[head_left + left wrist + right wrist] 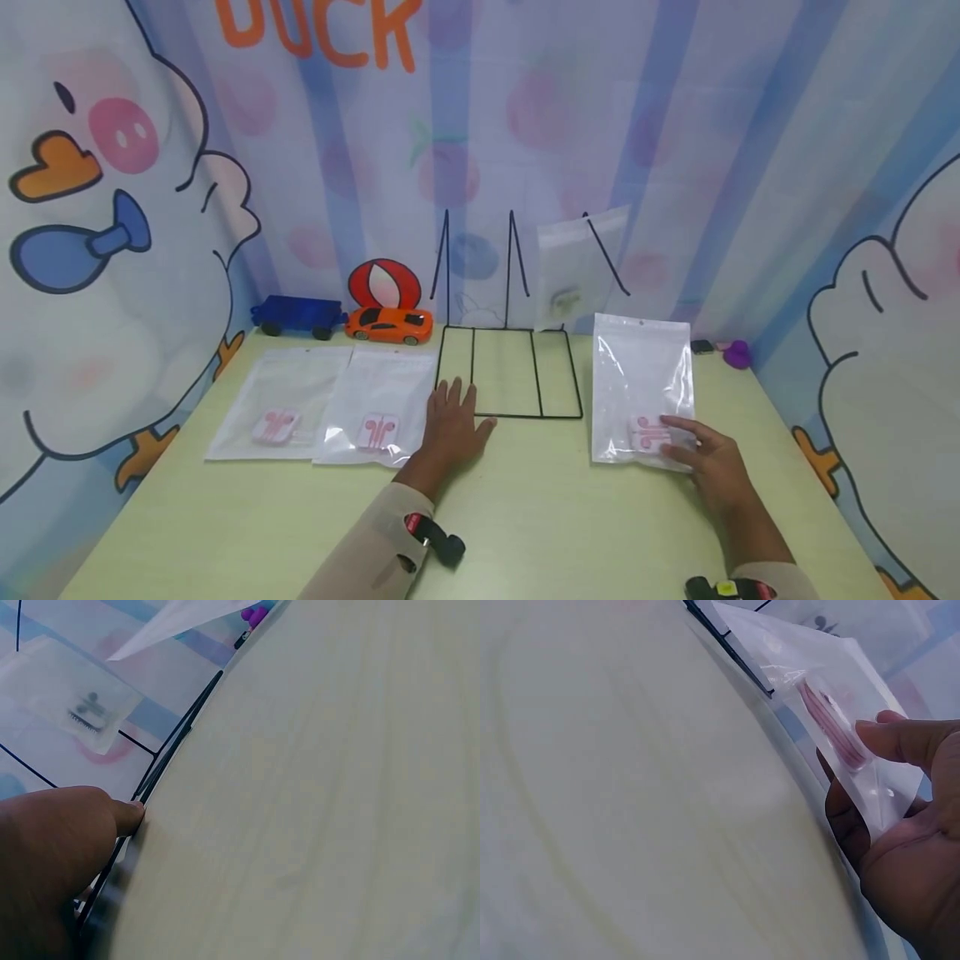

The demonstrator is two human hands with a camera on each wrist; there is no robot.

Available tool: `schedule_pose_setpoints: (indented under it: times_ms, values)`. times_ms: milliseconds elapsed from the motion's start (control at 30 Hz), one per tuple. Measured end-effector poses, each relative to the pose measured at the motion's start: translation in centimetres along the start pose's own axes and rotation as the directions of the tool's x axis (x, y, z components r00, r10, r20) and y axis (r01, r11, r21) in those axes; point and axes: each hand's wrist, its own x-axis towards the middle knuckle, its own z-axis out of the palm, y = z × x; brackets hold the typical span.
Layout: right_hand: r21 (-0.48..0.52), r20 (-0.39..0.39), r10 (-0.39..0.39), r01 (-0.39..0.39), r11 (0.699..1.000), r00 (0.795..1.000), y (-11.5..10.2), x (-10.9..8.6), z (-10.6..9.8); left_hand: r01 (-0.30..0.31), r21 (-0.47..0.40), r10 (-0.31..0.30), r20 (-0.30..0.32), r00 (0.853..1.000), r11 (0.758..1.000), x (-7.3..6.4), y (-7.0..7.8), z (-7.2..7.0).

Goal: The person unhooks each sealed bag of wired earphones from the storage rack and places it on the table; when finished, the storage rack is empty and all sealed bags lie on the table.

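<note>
My right hand (716, 467) holds the lower right corner of a clear-and-white zip bag (637, 367) with pink earphones in a small case inside. In the right wrist view, the thumb (900, 740) lies over the front of the bag (885, 784) and the fingers are behind it. The bag is raised and tilted. My left hand (452, 425) rests with fingers extended at the front left of a black wire display rack (525, 416). Its thumb touches the rack's bar in the left wrist view. From the rack's right hook hangs another bag (562, 267) with small dark items.
Two more earphone bags (300, 383) lie side by side left of the rack. Behind them stand a blue toy trailer (300, 315) and an orange toy car (390, 325). A purple object (737, 355) and a small dark piece (702, 346) sit at the back right.
</note>
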Motion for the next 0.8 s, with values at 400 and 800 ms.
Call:
schedule_pose_setpoints:
  times_ms: [400, 800]
  values:
    - [-0.056, 0.023, 0.038, -0.037, 0.998, 0.999, 0.14, 0.11, 0.21, -0.005, 0.012, 0.005, -0.003, 1.0, 1.0, 0.14, -0.32, 0.28]
    - [-0.218, 0.036, 0.065, -0.056, 0.974, 0.997, -0.43, 0.0, -0.05, -0.012, -0.005, 0.012, -0.005, 1.0, 1.0, 0.16, -0.16, 0.17]
